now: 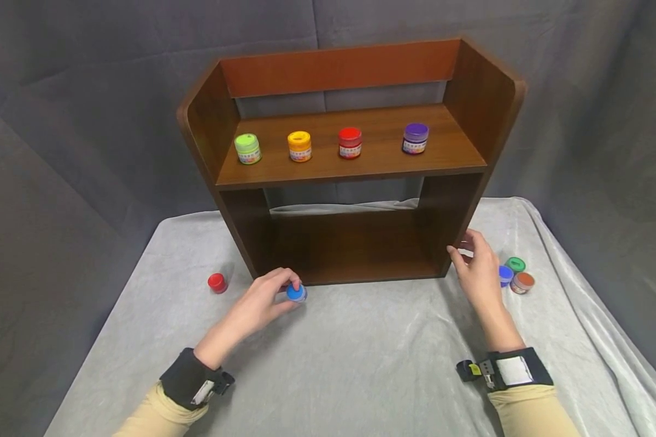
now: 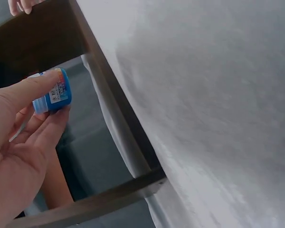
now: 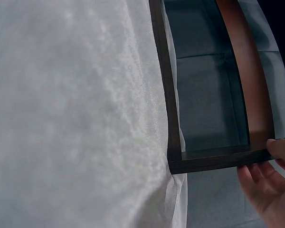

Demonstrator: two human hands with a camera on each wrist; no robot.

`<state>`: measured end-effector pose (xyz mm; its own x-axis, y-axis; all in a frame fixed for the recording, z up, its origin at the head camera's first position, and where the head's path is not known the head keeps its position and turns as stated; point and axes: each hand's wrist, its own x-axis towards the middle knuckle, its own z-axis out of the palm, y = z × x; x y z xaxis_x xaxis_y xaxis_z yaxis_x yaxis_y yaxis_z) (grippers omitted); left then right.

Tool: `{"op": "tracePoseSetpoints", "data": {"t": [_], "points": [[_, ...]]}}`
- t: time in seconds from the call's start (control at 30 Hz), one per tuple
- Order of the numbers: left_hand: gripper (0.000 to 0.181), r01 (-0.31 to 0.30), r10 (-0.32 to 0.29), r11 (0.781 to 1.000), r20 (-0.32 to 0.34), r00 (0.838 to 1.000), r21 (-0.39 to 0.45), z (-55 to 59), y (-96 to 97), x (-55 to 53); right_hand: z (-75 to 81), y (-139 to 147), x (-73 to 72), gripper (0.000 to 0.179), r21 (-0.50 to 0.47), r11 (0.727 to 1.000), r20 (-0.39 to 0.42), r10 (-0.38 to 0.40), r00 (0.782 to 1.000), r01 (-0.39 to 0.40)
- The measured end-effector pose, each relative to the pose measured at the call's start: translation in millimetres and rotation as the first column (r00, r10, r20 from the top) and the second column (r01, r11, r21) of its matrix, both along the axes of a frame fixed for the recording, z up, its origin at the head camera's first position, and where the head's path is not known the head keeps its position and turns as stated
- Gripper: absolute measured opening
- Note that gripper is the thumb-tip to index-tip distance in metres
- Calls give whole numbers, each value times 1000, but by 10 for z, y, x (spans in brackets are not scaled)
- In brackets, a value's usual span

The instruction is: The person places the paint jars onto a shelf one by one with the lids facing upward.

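Note:
Between thumb and fingers, my left hand (image 1: pixel 262 300) pinches a small blue paint jar (image 1: pixel 296 293) in front of the lower board of a dark brown wooden shelf (image 1: pixel 355 276). In the left wrist view the jar (image 2: pixel 60 91) shows a printed label, and the thumb lies across it. My right hand (image 1: pixel 478 270) holds the right side panel of the shelf by its front edge. The right wrist view shows the thumb on one face of that panel (image 3: pixel 209 161) and the fingers against the other.
On the upper board stand light green (image 1: pixel 248 149), yellow (image 1: pixel 299 147), red (image 1: pixel 350 143) and purple (image 1: pixel 415 139) paint jars. Another red jar (image 1: pixel 217 283) sits left of the shelf. Blue (image 1: pixel 505 276), green (image 1: pixel 516 264) and brown (image 1: pixel 522 283) jars cluster beyond my right hand on the grey cloth (image 1: pixel 361 364).

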<state>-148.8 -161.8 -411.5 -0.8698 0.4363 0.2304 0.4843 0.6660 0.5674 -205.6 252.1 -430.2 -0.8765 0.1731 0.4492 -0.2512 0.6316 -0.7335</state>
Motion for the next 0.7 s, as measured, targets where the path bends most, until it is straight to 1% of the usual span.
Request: {"op": "tracePoseSetpoints", "data": {"t": [0.17, 0.33, 0.57, 0.7], "points": [[41, 28, -27, 999, -19, 999, 31, 74, 98, 7, -3, 3, -3, 36, -8, 1000, -4, 5, 1000, -5], [38, 63, -60, 995, -36, 998, 79, 164, 213, -20, -1, 1, -6, 38, -17, 1000, 5, 6, 1000, -6], [35, 116, -109, 986, -61, 992, 119, 368, 461, -44, 9, -8, -3, 38, -16, 1000, 5, 7, 1000, -7], [35, 146, -137, 983, -81, 987, 111, 467, 612, -57, 8, -6, 0, 37, -15, 1000, 5, 3, 1000, -3]]}}
